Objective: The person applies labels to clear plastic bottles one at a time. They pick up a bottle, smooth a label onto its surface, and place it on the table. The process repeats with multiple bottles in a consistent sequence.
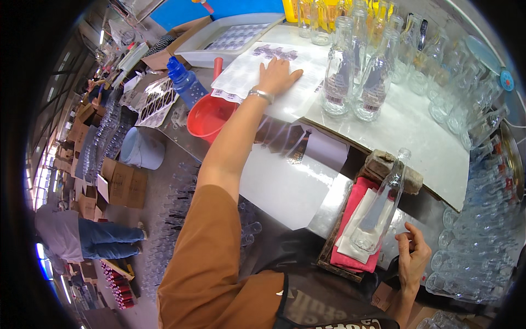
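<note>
My left hand [278,77] lies open, fingers spread, on a stack of white sheets with printed labels [241,78] at the far side of the bench. My right hand [413,255] is raised at the lower right with fingers loosely bent, and nothing shows in it. Just left of it, a clear glass bottle [378,211] lies on folded white cloth over pink cloth [356,196] in a wooden holder. The bottle's neck rests on a worn, spongy-looking block [412,178]. Two clear bottles with labels, one on the left [337,82] and one on the right [375,85], stand upright beyond.
A red bucket [205,122] and a blue squeeze bottle [189,88] are left of the sheets. Behind stands a shallow white tray [197,46] holding a label sheet. Many glass bottles [471,247] crowd the right side. A person [66,233] is at far left.
</note>
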`<state>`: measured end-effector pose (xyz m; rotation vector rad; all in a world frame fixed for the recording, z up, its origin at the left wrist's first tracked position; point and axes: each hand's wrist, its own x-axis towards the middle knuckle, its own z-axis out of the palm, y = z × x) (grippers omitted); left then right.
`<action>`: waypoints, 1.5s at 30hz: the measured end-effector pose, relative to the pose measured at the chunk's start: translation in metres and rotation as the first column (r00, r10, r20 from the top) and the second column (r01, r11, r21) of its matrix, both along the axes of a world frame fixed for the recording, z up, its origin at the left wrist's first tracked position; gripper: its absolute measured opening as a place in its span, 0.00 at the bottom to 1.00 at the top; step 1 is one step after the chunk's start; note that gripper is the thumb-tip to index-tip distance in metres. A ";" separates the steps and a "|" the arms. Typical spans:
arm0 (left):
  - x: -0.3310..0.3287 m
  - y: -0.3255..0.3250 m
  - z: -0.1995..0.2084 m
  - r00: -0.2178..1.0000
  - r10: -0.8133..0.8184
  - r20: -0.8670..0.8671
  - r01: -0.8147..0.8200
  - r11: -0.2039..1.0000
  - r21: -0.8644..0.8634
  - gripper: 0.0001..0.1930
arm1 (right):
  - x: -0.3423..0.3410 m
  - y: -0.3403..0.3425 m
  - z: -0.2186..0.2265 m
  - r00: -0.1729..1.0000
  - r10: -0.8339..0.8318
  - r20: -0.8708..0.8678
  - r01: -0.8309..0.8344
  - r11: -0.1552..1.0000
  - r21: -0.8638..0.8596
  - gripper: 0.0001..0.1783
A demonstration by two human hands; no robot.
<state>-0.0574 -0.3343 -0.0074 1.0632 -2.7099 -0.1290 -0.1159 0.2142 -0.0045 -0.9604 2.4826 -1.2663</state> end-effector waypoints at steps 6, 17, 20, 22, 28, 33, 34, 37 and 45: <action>0.054 0.094 0.008 0.991 -0.127 0.049 0.133 0.983 -0.125 0.35 | 0.003 0.013 -0.001 1.000 -0.014 -0.015 0.014 0.999 0.029 0.17; 0.060 0.084 0.005 0.998 -0.062 -0.021 0.061 0.997 -0.040 0.37 | 0.019 0.020 0.001 0.995 0.099 0.016 -0.099 0.995 0.001 0.17; 0.055 0.091 0.002 0.994 -0.103 -0.026 0.102 0.993 -0.064 0.38 | 0.020 0.021 0.004 0.995 0.093 0.033 -0.093 0.996 0.016 0.17; 0.062 0.087 -0.009 0.970 -0.219 -0.101 0.216 0.976 -0.039 0.38 | 0.022 0.022 0.002 0.996 0.086 0.026 -0.087 0.996 0.030 0.17; 0.078 0.074 -0.010 0.944 -0.269 -0.192 0.264 0.963 -0.050 0.37 | 0.019 0.018 -0.008 0.994 0.105 -0.004 -0.105 0.992 0.073 0.17; 0.091 0.034 -0.012 0.990 -0.018 -0.139 0.016 1.000 -0.018 0.39 | 0.018 0.013 -0.010 0.992 0.129 -0.001 -0.129 0.989 0.074 0.18; 0.096 0.033 -0.008 0.997 -0.015 -0.072 0.011 0.999 -0.053 0.40 | 0.017 0.013 -0.011 0.993 0.120 0.003 -0.120 0.989 0.081 0.18; 0.106 0.052 0.002 0.995 0.072 0.076 -0.058 0.984 -0.167 0.36 | 0.016 0.016 -0.018 0.995 0.100 0.018 -0.101 0.991 0.090 0.18; 0.206 -0.015 -0.041 0.860 0.509 0.027 -0.505 0.858 -0.100 0.24 | 0.012 0.020 -0.019 0.997 0.056 0.057 -0.063 0.990 0.126 0.18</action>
